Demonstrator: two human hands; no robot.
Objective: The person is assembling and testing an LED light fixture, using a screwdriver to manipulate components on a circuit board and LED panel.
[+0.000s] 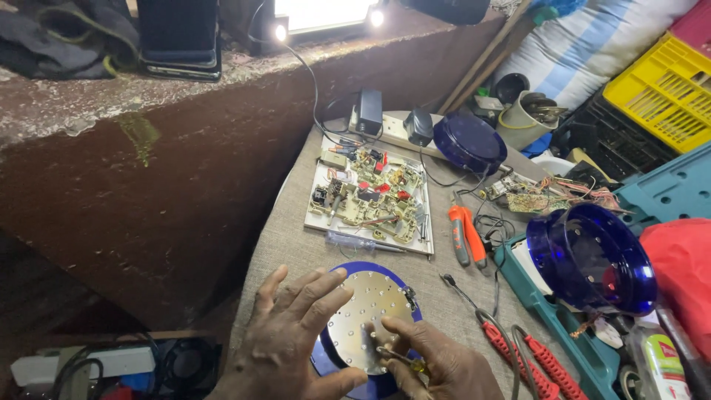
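Note:
A round metal plate full of small holes point(368, 317) lies in a blue ring-shaped housing point(323, 354) on the cloth-covered table point(289, 237). My left hand point(285, 341) rests spread on the plate's left side, fingers apart. My right hand point(437, 363) grips a small screwdriver with a yellowish handle point(400, 361), its tip lying on the plate's lower part.
Behind the plate lies a clear-handled screwdriver point(363, 243), then a white tray of circuit boards point(370, 196). Orange pliers point(466, 233), red-handled cutters point(518, 352), blue dome covers point(589, 259) point(468, 141) and a teal case point(548, 311) sit to the right. A brown wall rises on the left.

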